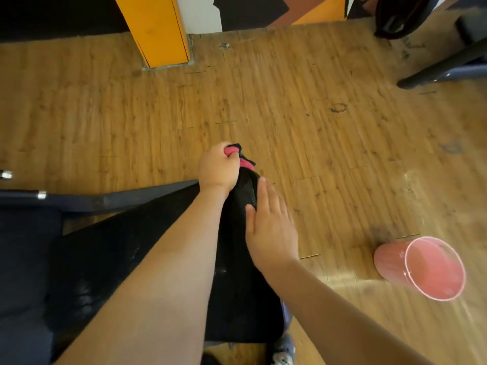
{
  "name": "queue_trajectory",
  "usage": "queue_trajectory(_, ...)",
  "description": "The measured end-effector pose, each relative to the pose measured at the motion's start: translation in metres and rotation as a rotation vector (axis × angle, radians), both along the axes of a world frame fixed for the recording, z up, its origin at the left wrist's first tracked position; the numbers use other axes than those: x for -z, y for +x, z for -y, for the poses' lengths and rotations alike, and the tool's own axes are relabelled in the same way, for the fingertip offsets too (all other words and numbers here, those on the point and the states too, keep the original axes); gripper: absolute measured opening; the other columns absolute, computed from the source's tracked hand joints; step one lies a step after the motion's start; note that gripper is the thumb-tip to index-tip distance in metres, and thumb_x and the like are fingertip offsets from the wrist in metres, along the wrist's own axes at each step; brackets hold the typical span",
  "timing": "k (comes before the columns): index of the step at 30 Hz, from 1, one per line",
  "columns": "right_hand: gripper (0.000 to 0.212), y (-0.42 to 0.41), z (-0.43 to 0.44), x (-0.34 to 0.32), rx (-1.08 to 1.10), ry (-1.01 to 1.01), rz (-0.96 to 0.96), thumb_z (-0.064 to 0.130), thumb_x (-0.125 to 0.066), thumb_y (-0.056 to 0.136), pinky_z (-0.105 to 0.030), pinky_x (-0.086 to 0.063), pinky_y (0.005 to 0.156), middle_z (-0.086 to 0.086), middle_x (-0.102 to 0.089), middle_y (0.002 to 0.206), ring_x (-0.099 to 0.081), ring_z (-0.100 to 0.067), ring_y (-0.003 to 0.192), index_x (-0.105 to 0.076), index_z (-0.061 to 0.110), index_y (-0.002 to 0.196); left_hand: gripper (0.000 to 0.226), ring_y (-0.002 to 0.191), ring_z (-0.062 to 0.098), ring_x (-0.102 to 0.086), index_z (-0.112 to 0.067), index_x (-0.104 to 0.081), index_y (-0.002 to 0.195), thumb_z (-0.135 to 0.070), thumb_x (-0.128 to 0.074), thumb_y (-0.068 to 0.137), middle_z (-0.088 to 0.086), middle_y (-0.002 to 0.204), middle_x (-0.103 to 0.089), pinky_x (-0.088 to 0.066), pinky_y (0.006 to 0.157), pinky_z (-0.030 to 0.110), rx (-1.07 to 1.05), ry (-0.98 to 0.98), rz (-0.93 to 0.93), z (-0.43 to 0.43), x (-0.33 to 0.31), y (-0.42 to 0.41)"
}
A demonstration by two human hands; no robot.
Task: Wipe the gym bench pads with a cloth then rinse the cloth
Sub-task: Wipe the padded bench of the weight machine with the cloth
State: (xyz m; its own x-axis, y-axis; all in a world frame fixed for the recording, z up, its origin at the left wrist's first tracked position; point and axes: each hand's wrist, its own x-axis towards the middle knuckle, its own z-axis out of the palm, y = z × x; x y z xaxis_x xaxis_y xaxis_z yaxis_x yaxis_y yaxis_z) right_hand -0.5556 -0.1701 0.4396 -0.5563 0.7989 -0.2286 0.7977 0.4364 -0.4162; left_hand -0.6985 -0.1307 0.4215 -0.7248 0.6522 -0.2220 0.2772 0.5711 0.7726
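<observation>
My left hand [216, 168] is curled into a tight fist around the cloth [245, 162], which bunches out past my knuckles in soft pink and dark folds. My right hand [271, 222] lies flat and open, fingers straight and together, palm pressing on the bench pad [110, 259] just beside and behind my left hand. The cloth sits at the pad's narrow far end, just ahead of my right fingertips. The pad is black, smooth and slightly shiny, tapering away from me. To the right of my right hand, well apart, a round pink plastic bucket [387, 262] stands on the wood-grain floor [290, 101].
</observation>
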Motion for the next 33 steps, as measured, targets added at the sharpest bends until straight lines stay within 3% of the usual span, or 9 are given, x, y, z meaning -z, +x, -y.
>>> queue_trajectory(2,0.063,-0.002,-0.004,0.002,-0.072,-0.007,-0.013,0.035,-0.025,0.103,-0.03,-0.004,0.121,-0.007,-0.003,0.161,-0.002,-0.017,0.149,0.004,0.01,0.153,0.019,0.08,0.018,-0.061,-0.015,-0.063,0.088,-0.017,-0.046,0.093,-0.002,0.084,-0.065,-0.053,0.078,0.041,-0.005,0.008,-0.007,0.0,0.003,0.0)
queue_trajectory(6,0.064,-0.013,0.004,0.012,0.084,-0.048,-0.077,0.036,-0.03,0.102,-0.036,-0.024,0.118,-0.007,-0.009,0.161,-0.009,-0.019,0.148,0.006,0.019,0.153,0.02,0.085,0.016,-0.054,-0.029,-0.052,0.083,-0.015,-0.046,0.094,-0.006,0.089,-0.056,-0.049,0.087,0.039,-0.037,0.045,0.045,-0.002,0.002,-0.001)
queue_trajectory(12,0.062,-0.015,0.004,0.014,0.101,-0.055,-0.108,0.036,-0.028,0.102,-0.035,-0.034,0.113,-0.007,-0.012,0.16,-0.017,-0.021,0.146,0.005,0.022,0.153,0.018,0.088,0.022,-0.062,-0.017,-0.064,0.093,-0.016,-0.046,0.092,0.0,0.091,-0.066,-0.052,0.085,0.044,-0.02,0.035,0.053,-0.002,0.006,-0.003)
queue_trajectory(17,0.061,-0.013,0.002,0.015,0.107,-0.051,-0.122,0.038,-0.029,0.101,-0.036,-0.043,0.103,-0.005,-0.016,0.158,-0.025,-0.022,0.143,0.002,0.024,0.153,0.018,0.096,0.023,-0.061,-0.024,-0.065,0.094,-0.016,-0.051,0.088,0.0,0.095,-0.065,-0.049,0.092,0.04,0.081,-0.076,0.301,-0.008,0.007,-0.017)
queue_trajectory(19,0.061,-0.013,0.002,0.014,0.106,-0.048,-0.12,0.039,-0.029,0.101,-0.036,-0.044,0.101,-0.004,-0.018,0.158,-0.028,-0.022,0.141,0.002,0.026,0.153,0.017,0.087,0.021,-0.056,-0.021,-0.065,0.092,-0.013,-0.051,0.088,0.002,0.087,-0.061,-0.045,0.083,0.032,0.179,-0.18,0.393,-0.011,0.001,-0.023)
queue_trajectory(21,0.061,-0.013,0.003,0.012,0.105,-0.042,-0.125,0.04,-0.028,0.101,-0.035,-0.044,0.1,-0.003,-0.019,0.157,-0.029,-0.021,0.14,0.002,0.027,0.152,0.022,0.068,0.02,-0.045,-0.021,-0.054,0.065,-0.01,-0.049,0.084,0.001,0.065,-0.049,-0.035,0.068,0.033,0.301,-0.24,0.413,-0.012,-0.005,-0.027)
queue_trajectory(23,0.06,-0.014,0.002,0.012,0.106,-0.032,-0.132,0.04,-0.029,0.101,-0.034,-0.043,0.098,-0.002,-0.02,0.156,-0.029,-0.02,0.14,0.001,0.028,0.152,0.027,0.06,0.018,-0.037,-0.02,-0.042,0.057,-0.009,-0.048,0.08,-0.002,0.057,-0.039,-0.029,0.063,0.033,0.335,-0.226,0.428,-0.01,-0.008,-0.029)
queue_trajectory(29,0.06,-0.013,0.003,0.015,0.108,-0.008,-0.116,0.041,-0.028,0.101,-0.034,-0.045,0.094,-0.001,-0.021,0.156,-0.031,-0.02,0.14,-0.001,0.028,0.153,0.009,0.071,0.016,-0.044,-0.006,-0.056,0.08,-0.014,-0.054,0.086,0.005,0.074,-0.047,-0.034,0.067,0.032,0.341,-0.091,0.382,-0.002,-0.005,-0.027)
queue_trajectory(33,0.061,-0.013,0.003,0.017,0.116,0.009,-0.099,0.042,-0.028,0.1,-0.034,-0.047,0.092,-0.001,-0.022,0.155,-0.032,-0.02,0.139,-0.003,0.027,0.153,0.027,0.079,0.022,-0.061,0.0,-0.064,0.094,-0.026,-0.059,0.088,0.011,0.086,-0.066,-0.047,0.074,0.036,0.29,0.048,0.385,0.01,0.001,-0.022)
